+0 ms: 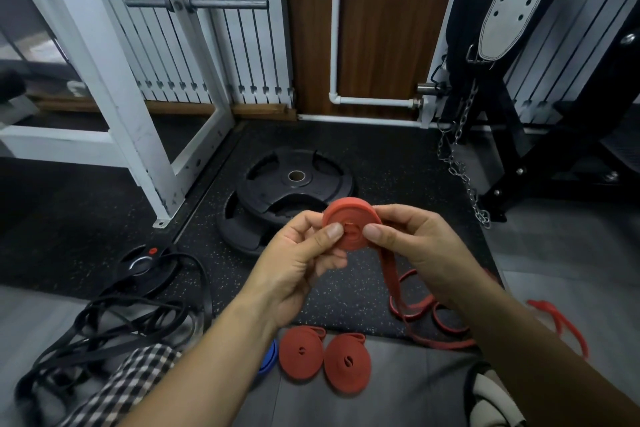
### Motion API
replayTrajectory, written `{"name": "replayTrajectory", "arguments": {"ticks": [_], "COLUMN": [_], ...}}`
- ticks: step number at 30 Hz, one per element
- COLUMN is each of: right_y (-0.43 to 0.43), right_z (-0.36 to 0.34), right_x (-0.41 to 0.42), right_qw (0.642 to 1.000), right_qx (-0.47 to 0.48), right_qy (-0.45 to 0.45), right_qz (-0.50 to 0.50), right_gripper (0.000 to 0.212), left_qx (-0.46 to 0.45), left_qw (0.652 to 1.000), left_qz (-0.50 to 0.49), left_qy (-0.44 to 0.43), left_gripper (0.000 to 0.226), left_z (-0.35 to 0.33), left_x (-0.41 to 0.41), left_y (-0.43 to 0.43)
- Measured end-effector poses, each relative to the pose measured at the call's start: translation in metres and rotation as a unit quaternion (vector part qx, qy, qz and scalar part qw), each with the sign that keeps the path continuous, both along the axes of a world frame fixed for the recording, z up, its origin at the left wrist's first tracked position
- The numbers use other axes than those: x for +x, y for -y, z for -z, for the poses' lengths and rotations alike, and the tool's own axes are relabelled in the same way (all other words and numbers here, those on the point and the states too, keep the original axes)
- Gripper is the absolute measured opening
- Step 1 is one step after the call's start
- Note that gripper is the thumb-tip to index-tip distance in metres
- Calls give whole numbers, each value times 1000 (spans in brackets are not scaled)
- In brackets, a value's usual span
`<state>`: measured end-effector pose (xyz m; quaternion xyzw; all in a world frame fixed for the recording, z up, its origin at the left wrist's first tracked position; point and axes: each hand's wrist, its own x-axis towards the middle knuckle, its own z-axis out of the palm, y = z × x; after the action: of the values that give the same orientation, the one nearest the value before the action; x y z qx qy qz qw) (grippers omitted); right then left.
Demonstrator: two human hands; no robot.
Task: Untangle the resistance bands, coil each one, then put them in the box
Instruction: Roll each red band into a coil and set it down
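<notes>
Between both hands, held above the floor, sits a half-coiled red band; the left hand and right hand pinch it. Below them lie two coiled red bands.

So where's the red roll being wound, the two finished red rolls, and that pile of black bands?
Red roll being wound (349, 230): head view, its flat face.
Finished red rolls (300, 354): head view, left roll's face.
Black bands (114, 329): head view, middle of the tangle.
</notes>
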<state>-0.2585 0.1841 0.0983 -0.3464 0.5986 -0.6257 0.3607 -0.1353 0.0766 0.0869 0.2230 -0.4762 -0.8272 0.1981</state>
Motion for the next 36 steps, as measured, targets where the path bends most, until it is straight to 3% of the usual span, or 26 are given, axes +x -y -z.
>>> {"name": "replayTrajectory", "arguments": {"ticks": [2,5,7,9,14,20,25,30,36], "right_y": [-1,-4,-4,-5,-6,-5,-5,-7,-8], "right_z": [0,-2,-1,-1,-5,-2,-3,0,0], "right_x": [-2,-7,-6,-5,-7,-6,-5,-1,-3], "right_qw": [1000,994,980,973,979,974,994,994,984], "right_qx": [12,57,94,101,90,104,46,42,62], "right_qy": [-22,-96,-175,-207,-180,-196,-92,-105,-168], "right_qz": [2,-9,-23,-31,-43,-49,-30,-10,-21], "right_gripper": [24,17,18,18,19,14,23,14,9], "left_qx": [-2,-150,-209,-197,-95,-189,-121,-77,-192], "left_qw": [1000,985,974,976,991,978,992,996,977], "left_qz": [23,56,41,23,21,41,3,8,40], "left_qy": [4,57,83,85,91,76,40,50,79], "left_gripper": [16,26,17,11,16,20,21,23,24], "left_z": [0,-5,-6,-6,-4,-3,-5,-2,-2], "left_x": [1,5,5,4,1,2,0,-1,0], "left_y": [-1,8,12,12,7,5,6,4,4]}}
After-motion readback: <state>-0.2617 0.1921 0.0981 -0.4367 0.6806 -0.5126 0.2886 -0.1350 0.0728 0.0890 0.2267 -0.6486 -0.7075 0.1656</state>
